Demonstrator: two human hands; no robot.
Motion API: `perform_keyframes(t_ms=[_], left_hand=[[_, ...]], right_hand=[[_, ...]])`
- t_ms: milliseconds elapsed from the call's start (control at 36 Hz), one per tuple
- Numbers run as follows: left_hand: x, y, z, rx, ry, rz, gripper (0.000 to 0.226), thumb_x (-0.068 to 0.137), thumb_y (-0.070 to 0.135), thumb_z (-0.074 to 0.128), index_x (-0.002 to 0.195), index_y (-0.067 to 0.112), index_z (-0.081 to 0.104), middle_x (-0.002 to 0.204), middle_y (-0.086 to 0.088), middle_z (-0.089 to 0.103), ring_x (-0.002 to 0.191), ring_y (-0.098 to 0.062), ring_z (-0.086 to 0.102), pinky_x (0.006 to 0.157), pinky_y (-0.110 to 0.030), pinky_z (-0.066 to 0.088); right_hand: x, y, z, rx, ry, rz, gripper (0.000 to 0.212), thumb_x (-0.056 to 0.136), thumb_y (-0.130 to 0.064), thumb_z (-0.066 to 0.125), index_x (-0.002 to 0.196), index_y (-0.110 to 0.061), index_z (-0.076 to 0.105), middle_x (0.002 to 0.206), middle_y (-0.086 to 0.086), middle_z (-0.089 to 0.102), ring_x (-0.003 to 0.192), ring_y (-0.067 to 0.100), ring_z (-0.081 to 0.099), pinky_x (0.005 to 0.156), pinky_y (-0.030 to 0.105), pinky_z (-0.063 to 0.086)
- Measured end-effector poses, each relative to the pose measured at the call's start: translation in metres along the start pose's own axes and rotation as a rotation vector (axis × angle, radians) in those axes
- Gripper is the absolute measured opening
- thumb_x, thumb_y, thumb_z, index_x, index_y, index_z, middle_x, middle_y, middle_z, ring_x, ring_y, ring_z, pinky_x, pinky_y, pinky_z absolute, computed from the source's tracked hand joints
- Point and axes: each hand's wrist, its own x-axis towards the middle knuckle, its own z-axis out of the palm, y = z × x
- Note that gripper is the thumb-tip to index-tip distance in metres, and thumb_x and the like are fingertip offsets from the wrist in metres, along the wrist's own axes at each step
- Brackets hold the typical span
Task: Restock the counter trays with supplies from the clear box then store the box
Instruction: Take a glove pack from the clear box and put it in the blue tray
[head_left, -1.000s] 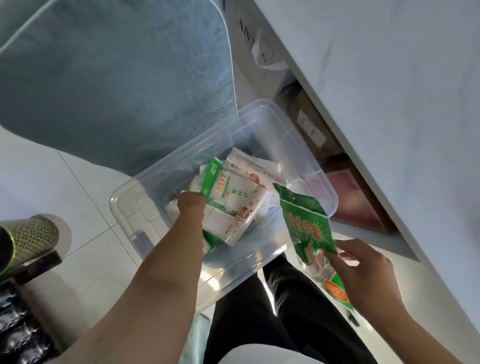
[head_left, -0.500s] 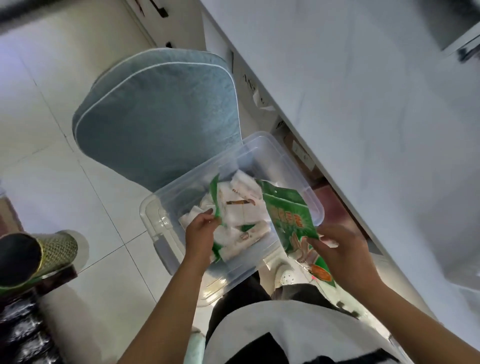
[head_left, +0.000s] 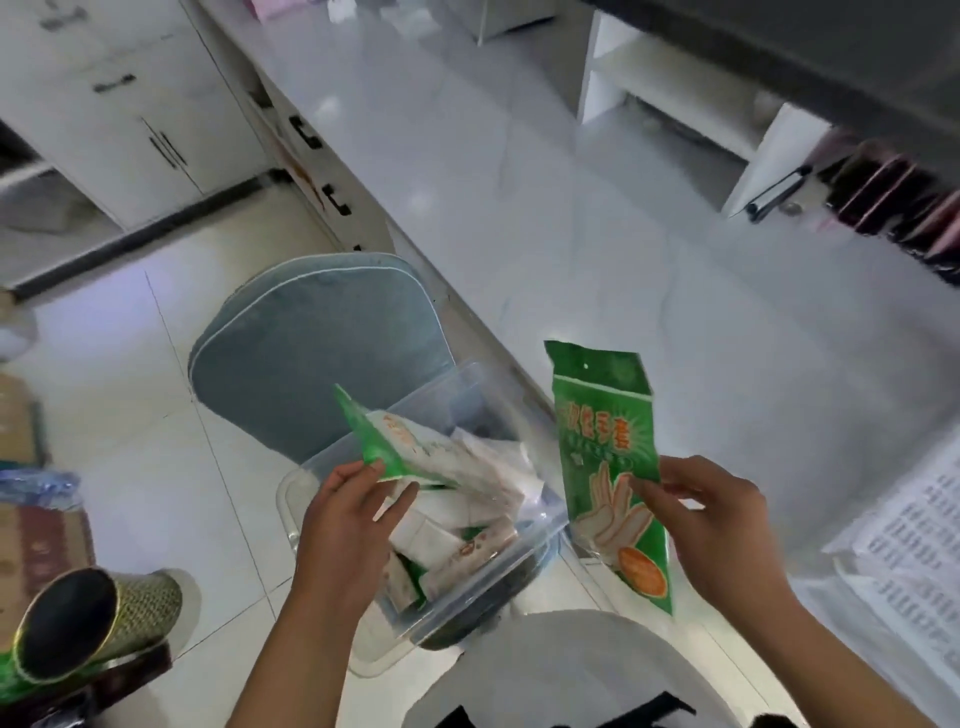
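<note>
The clear plastic box (head_left: 470, 389) sits low in front of me beside the white counter (head_left: 597, 249), with several white and green packets (head_left: 467, 525) inside. My left hand (head_left: 348, 519) pinches a green-and-white packet (head_left: 395, 447) by its lower edge and holds it tilted above the box. Over the counter's edge my right hand (head_left: 711, 525) grips a green glove packet (head_left: 608, 457) upright, clear of the box.
A blue-grey cushioned chair (head_left: 311, 353) stands behind the box. White shelving (head_left: 675, 93) and a rack of dark and pink items (head_left: 893, 202) line the counter's back. A printed sheet (head_left: 914, 525) lies at right. A gold woven tube (head_left: 98, 618) sits at lower left.
Both hands rose out of the box. The right hand carried the glove packet up over the counter's edge. The left hand lifted a packet. The view tilted up, showing the counter and shelving.
</note>
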Motion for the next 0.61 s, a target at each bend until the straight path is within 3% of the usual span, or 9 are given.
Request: perform_keyframes(t_ms=[167,306,417,500,556,611], left_hand=[[-0.035,0.013,0.061,0.003,-0.115,-0.011,0.006,0.090,0.009,0.062,0.086,0.013,0.063,0.093,-0.008,0.074,0.105,-0.027,0.068,0.089,-0.043,0.058],[-0.052,0.019,0.128,0.016,-0.154,-0.069,0.004,0.091,0.008,0.063,0.094,0.010,0.065,0.096,-0.007,0.071,0.109,-0.020,0.065,0.099,-0.045,0.051],[-0.060,0.008,0.198,0.107,-0.232,-0.062,0.007,0.091,0.008,0.065,0.096,0.011,0.066,0.110,-0.007,0.072,0.112,-0.020,0.064,0.095,-0.045,0.052],[-0.053,-0.013,0.260,0.275,-0.325,-0.111,0.015,0.091,0.014,0.067,0.105,0.014,0.066,0.108,-0.003,0.064,0.109,-0.018,0.058,0.087,-0.046,0.051],[-0.048,-0.032,0.297,0.447,-0.404,-0.174,0.027,0.091,0.018,0.067,0.118,0.017,0.063,0.115,-0.004,0.053,0.112,-0.020,0.048,0.095,-0.051,0.045],[-0.039,-0.051,0.318,0.591,-0.452,-0.219,0.027,0.091,0.018,0.064,0.118,0.018,0.062,0.115,-0.006,0.048,0.113,-0.021,0.046,0.101,-0.048,0.041]], right_hand=[[-0.015,-0.005,-0.059,0.093,0.097,-0.069,0.045,0.080,-0.004,0.075,0.082,-0.048,0.065,0.082,-0.018,0.072,0.079,-0.002,0.067,0.068,0.008,0.051],[-0.019,-0.008,-0.098,0.191,0.156,-0.078,0.038,0.080,-0.009,0.075,0.080,-0.046,0.068,0.084,-0.029,0.072,0.077,-0.001,0.069,0.065,0.013,0.055],[-0.024,-0.004,-0.130,0.283,0.213,-0.071,0.037,0.080,-0.009,0.075,0.078,-0.046,0.071,0.081,-0.025,0.074,0.073,0.002,0.070,0.061,0.013,0.054],[-0.030,0.005,-0.150,0.349,0.257,-0.027,0.027,0.081,-0.011,0.076,0.080,-0.038,0.077,0.082,-0.012,0.077,0.074,0.011,0.072,0.069,0.029,0.059],[-0.036,0.013,-0.162,0.378,0.304,-0.003,0.025,0.081,-0.010,0.076,0.082,-0.035,0.079,0.081,-0.008,0.078,0.075,0.016,0.073,0.070,0.037,0.060],[-0.043,0.020,-0.171,0.401,0.364,0.011,0.032,0.080,-0.008,0.076,0.084,-0.040,0.078,0.081,-0.008,0.078,0.074,0.019,0.073,0.069,0.036,0.060]])
